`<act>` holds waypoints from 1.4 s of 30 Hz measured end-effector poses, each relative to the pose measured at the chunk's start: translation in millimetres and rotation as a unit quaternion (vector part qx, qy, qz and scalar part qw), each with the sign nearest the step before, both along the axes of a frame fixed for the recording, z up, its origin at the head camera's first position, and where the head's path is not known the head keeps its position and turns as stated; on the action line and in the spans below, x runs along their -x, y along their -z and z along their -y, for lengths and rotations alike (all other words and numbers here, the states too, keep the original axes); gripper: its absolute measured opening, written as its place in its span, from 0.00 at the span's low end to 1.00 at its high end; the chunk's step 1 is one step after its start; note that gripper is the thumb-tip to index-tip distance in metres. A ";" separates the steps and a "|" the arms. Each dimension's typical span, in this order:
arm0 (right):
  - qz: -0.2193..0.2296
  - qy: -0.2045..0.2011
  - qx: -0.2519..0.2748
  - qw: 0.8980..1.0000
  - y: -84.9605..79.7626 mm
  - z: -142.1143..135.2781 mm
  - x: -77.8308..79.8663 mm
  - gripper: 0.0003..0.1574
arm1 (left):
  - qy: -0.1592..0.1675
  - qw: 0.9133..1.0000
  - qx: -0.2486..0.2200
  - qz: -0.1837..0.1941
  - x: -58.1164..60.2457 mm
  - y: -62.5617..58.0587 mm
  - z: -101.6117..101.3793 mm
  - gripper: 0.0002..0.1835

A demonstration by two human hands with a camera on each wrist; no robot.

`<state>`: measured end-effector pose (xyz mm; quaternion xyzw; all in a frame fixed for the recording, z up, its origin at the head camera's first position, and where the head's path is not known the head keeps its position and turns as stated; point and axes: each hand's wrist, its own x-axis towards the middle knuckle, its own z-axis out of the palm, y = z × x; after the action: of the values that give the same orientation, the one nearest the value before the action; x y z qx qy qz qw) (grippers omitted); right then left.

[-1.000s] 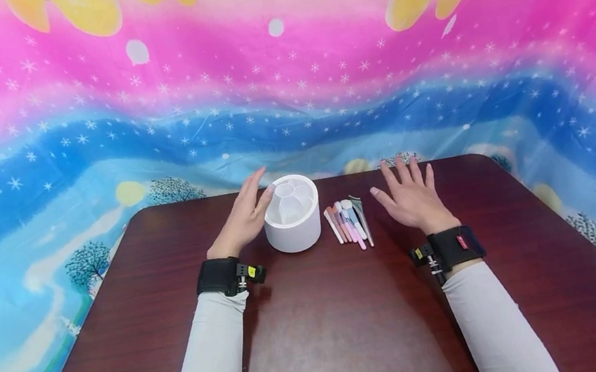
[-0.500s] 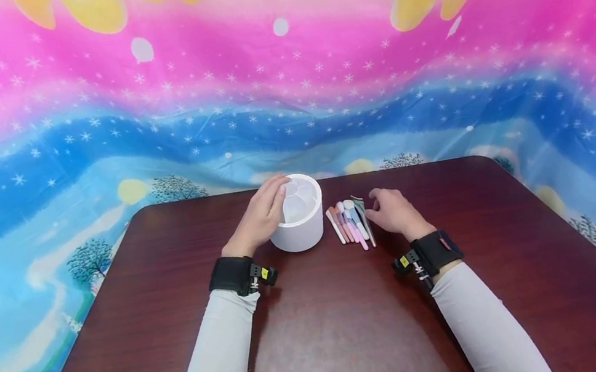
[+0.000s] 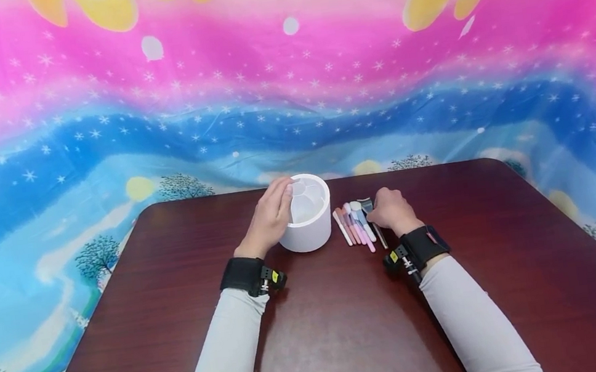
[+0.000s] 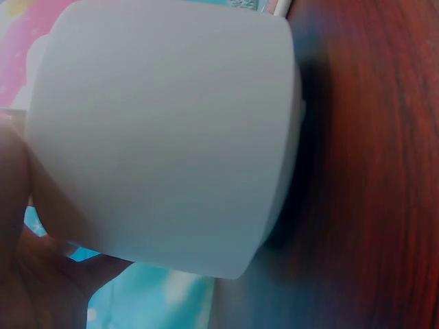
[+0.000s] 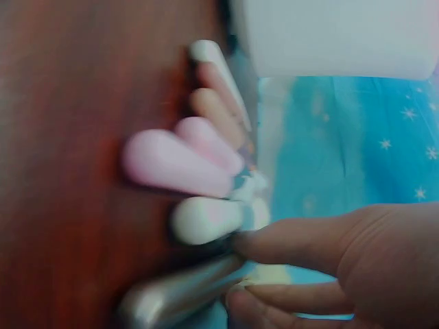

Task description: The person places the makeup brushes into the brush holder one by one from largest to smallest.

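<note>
A white round organizer with divided compartments stands on the table. My left hand grips its left rim, and in the left wrist view the thumb and fingers lie on either side of the organizer wall. To its right lies a row of makeup brushes with white, pink and tan handles. My right hand is at the row's right end. In the right wrist view its thumb and fingers pinch the rightmost makeup brush, which has a shiny metallic handle; its dark head shows in the head view.
The dark reddish-brown table has rounded far corners. A colourful printed cloth hangs right behind and around it. Both wrists carry black straps with small cameras.
My left hand has moved right and closed onto the organizer's rim. My right hand came left from an open spread and curled its fingers at the rightmost brush. The view shifted slightly.
</note>
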<state>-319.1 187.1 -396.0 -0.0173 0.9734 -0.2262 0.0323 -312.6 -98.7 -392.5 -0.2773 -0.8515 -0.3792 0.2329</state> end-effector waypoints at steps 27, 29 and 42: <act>-0.156 -0.049 0.407 0.899 -98.1 21.1 -11.3 0.18 | 0.017 0.996 -0.084 0.012 5.5 9.0 -5.6 0.19; -0.166 -0.046 0.422 0.890 -97.7 23.6 -11.0 0.18 | 0.018 0.996 -0.084 0.014 5.3 9.4 -6.7 0.19; -0.238 -0.109 0.438 0.860 -89.1 33.9 -8.7 0.18 | 0.023 0.996 -0.090 0.007 4.0 9.8 -7.7 0.20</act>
<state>-310.4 153.2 -306.9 -0.1893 0.7438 -0.6133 -0.1866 -316.6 -91.0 -402.3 -0.2722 -0.8087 -0.4617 0.2423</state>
